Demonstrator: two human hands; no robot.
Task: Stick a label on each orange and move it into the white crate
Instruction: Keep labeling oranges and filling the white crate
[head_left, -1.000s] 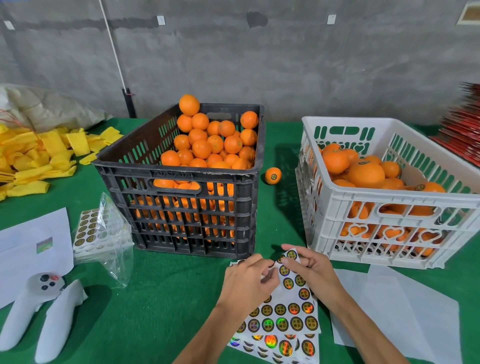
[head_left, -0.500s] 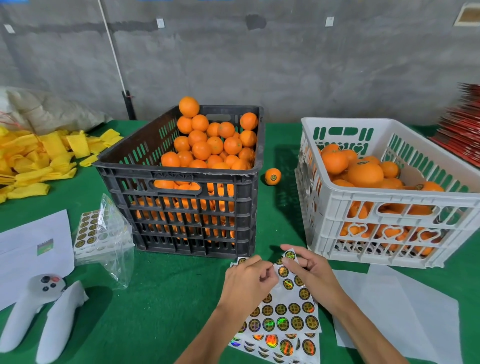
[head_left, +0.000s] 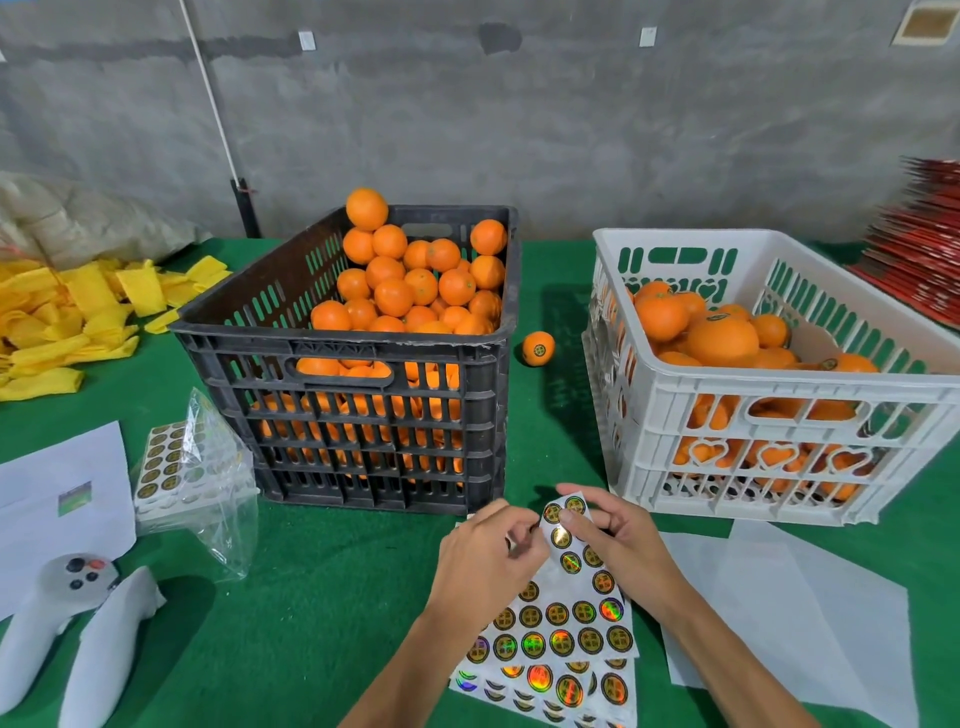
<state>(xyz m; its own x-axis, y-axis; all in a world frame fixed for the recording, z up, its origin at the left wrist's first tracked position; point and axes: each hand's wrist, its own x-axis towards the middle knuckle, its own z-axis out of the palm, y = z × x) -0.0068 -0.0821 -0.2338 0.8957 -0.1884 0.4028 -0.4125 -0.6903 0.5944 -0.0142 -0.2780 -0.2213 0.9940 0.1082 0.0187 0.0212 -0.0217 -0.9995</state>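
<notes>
Left hand (head_left: 488, 551) grip pinching label at sheet (head_left: 571, 618) top corner; right hand (head_left: 615, 540) grip pinching sheet. Loose orange (head_left: 538, 348) lying straight ahead, between crates, nearer right hand.

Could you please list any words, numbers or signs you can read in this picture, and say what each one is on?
None can be read.
Round labels on the sticker sheet: print too small and blurred.
Label on the loose orange: blurred.
Labels on the bagged sheets: too small.
Small mark on the white paper: illegible.
</notes>
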